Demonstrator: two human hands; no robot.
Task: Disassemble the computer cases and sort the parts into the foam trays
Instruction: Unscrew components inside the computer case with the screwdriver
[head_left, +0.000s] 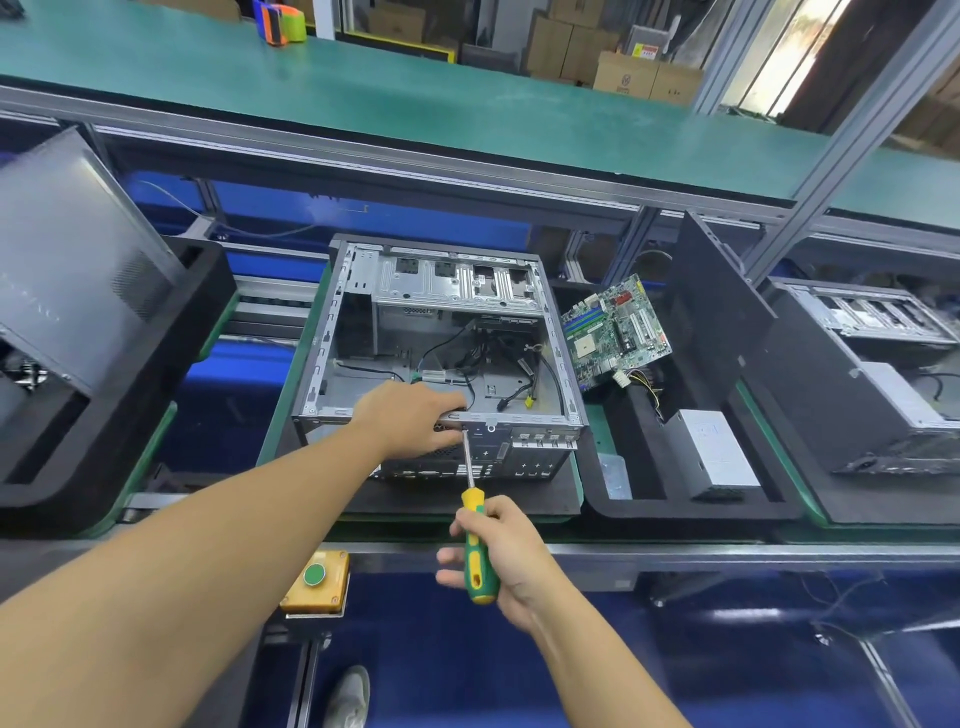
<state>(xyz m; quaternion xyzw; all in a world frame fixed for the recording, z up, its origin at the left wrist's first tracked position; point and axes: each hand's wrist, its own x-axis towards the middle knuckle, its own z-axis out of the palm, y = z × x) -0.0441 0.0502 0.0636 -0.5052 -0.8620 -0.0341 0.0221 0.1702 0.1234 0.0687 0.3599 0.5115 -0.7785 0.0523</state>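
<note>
Left hand (415, 418) grips the open computer case (441, 358) at its near rim; right hand (498, 551), fingers wrapped round the screwdriver (475, 530), holds its tip at that rim.

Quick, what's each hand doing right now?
Left hand: closed over the near edge of the open computer case.
Right hand: closed around the screwdriver.

2 bare forearms, no sleeves; each hand (415, 415) ungloved; 1 grey shoe (347, 696).
</note>
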